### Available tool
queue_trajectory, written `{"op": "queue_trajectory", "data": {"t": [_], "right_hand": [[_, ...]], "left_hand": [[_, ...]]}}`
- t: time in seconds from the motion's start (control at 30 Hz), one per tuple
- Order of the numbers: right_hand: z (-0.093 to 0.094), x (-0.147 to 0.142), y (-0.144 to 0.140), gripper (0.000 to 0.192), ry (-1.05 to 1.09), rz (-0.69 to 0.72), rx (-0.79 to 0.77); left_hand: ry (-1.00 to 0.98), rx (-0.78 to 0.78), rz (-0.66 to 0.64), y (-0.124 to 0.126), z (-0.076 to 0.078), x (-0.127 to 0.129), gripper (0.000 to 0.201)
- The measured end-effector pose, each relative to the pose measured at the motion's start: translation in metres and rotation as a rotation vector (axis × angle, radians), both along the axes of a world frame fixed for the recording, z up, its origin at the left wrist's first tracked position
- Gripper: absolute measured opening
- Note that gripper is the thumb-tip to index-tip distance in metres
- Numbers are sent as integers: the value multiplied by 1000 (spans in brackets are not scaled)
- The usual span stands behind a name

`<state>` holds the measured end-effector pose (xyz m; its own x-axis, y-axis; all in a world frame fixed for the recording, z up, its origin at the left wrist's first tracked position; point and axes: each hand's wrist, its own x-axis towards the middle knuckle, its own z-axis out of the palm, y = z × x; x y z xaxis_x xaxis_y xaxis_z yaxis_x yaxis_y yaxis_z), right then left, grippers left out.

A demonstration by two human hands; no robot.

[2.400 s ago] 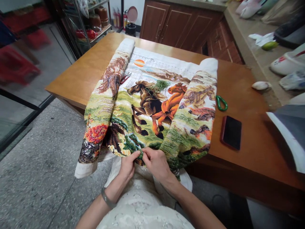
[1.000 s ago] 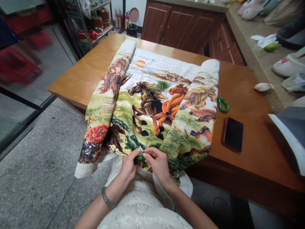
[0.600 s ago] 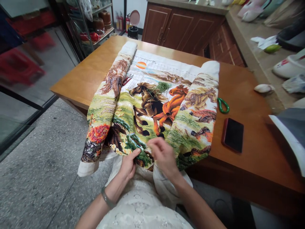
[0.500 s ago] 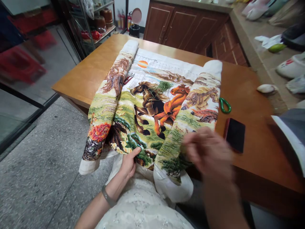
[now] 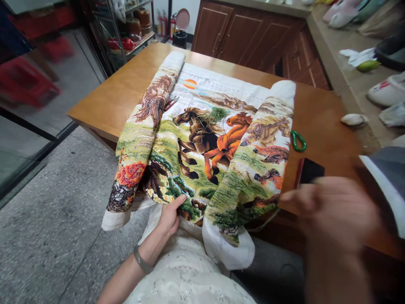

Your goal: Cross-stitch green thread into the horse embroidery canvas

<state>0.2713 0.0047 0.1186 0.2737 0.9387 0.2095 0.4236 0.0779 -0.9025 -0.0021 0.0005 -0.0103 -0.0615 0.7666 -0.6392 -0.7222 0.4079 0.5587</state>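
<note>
A large cross-stitch cloth [image 5: 202, 139] with running horses lies on the wooden table [image 5: 110, 101], both sides rolled inward, its near end hanging into my lap. My left hand [image 5: 169, 215] grips the cloth's near edge, thumb on top by the green stitched foliage. My right hand [image 5: 332, 211] is raised off to the right of the cloth, blurred, fingers pinched. A thin pale thread [image 5: 267, 219] runs from the cloth's lower edge toward it. A tuft of green thread [image 5: 217, 114] rests on the horses.
Red-handled scissors [image 5: 171, 102] lie on the cloth by the left roll. A green loop-shaped tool [image 5: 298, 140] and a dark phone [image 5: 311, 171] sit on the table right of the cloth. Wooden cabinets [image 5: 240, 33] stand behind; a cluttered counter [image 5: 341, 76] runs along the right.
My right hand left the cloth's near edge and swept up and to the right, drawing thread out. My left hand kept its grip; the right roll's end dropped lower.
</note>
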Motion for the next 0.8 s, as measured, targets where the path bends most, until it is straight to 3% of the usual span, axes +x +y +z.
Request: {"op": "queue_trajectory", "data": {"t": [0.03, 0.13, 0.2, 0.27, 0.6, 0.8], "right_hand": [[-11, -16, -3, 54, 86, 4, -21], [-46, -73, -10, 31, 129, 323, -285], [-65, -101, -11, 25, 10, 440, -282], [-76, -115, -10, 28, -87, 458, -237], [-87, -113, -7, 32, -196, 486, -164], [-85, -115, -7, 34, -384, 510, -142]], "left_hand": [[5, 4, 0, 0, 1, 0, 61], [18, 1, -17, 0, 3, -2, 64], [22, -7, -40, -1, 4, -2, 65], [21, -11, -59, -1, 4, -3, 61], [9, 1, -61, -1, -2, -3, 57], [29, 10, -35, -1, -3, -1, 53]]}}
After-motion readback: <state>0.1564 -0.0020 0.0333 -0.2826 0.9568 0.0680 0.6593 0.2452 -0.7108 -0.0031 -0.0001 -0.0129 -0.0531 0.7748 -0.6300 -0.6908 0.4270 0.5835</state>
